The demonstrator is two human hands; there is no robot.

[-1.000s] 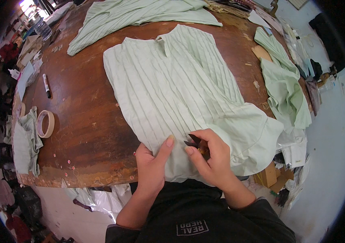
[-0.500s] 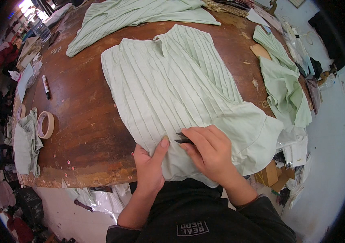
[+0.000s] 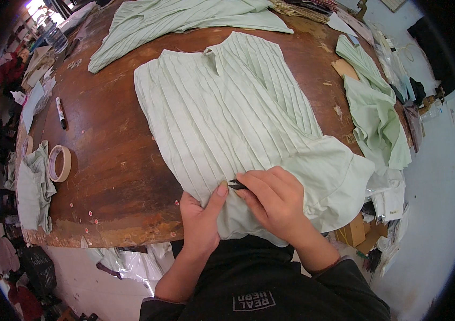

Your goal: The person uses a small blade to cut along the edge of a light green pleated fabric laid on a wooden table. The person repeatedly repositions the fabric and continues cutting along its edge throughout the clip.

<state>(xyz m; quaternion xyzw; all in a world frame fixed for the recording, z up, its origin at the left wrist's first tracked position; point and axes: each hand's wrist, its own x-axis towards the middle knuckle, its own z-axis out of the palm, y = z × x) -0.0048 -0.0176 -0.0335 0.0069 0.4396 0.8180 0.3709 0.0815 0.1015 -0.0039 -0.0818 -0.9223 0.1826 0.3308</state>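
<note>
A pale green pleated garment (image 3: 206,112) lies spread on the brown table, its lower edge hanging over the front edge toward me. My left hand (image 3: 201,216) pinches the cloth near that edge, thumb on top and fingers underneath. Small black thread snips (image 3: 235,185) are gripped in my right hand (image 3: 275,200), their tips at the fabric right beside my left thumb. The blades look nearly closed. Whether a thread lies between them is too small to tell.
Another pale green pleated piece (image 3: 184,18) lies at the back, and a crumpled green one (image 3: 374,117) at the right. On the left are a marker (image 3: 60,113), a tape roll (image 3: 60,163) and a folded grey-green cloth (image 3: 36,192). A cardboard box (image 3: 353,231) stands below the table's right side.
The blades of the snips have come together and moved closer to my left thumb. My left hand has shifted slightly to the right; the garment has barely moved.
</note>
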